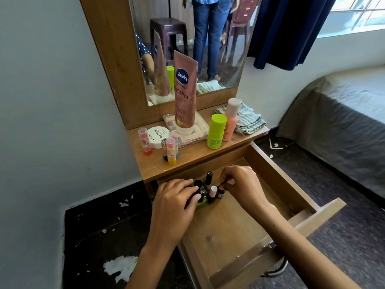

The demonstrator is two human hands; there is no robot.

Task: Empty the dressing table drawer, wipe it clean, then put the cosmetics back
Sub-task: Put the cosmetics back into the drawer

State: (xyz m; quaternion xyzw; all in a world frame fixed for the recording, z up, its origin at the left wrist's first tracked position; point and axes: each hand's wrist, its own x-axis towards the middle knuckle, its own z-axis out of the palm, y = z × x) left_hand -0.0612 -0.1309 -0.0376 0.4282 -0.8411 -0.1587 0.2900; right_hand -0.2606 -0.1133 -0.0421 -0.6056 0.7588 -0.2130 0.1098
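Note:
The wooden drawer is pulled out, its floor mostly bare. In its back left corner stands a cluster of small nail polish bottles. My left hand rests on the dark bottles at the cluster's left, fingers curled over them. My right hand pinches the cap of a small dark bottle at the cluster's right. On the dressing table top stand a pink Vaseline tube, a green bottle, a pink bottle, a white round jar and lip balm sticks.
A striped cloth lies at the table top's right end. A mirror rises behind, reflecting a person's legs and stools. A bed is to the right. A crumpled tissue lies on the dark floor at the left.

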